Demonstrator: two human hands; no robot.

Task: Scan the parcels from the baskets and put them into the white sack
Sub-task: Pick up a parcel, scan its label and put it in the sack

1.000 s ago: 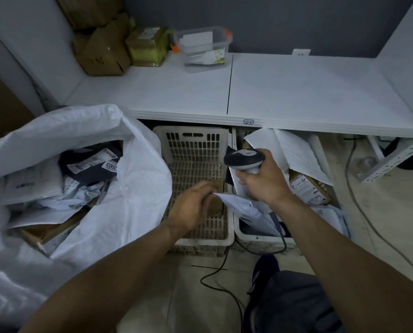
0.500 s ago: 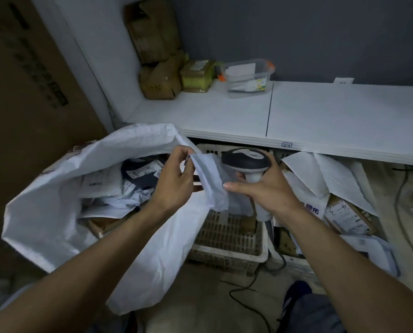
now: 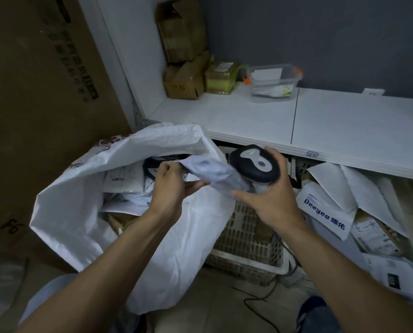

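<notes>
A soft grey-white parcel (image 3: 210,174), crumpled, hangs tilted between the hands. The left hand (image 3: 169,188) pinches its upper corner, and its lower end lies against the right hand (image 3: 271,203), which grips a black scanner (image 3: 254,163). The white sack (image 3: 176,248) gapes below the left hand, holding other packets (image 3: 119,181). A slotted basket (image 3: 244,239) sits under the right hand, and a heap of mailers (image 3: 325,207) lies to its right.

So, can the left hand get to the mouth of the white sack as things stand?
Probably yes. The left hand, pinching the grey parcel, hangs over the open mouth of the white sack, and nothing lies between. The right hand with the scanner is off to the side.
</notes>
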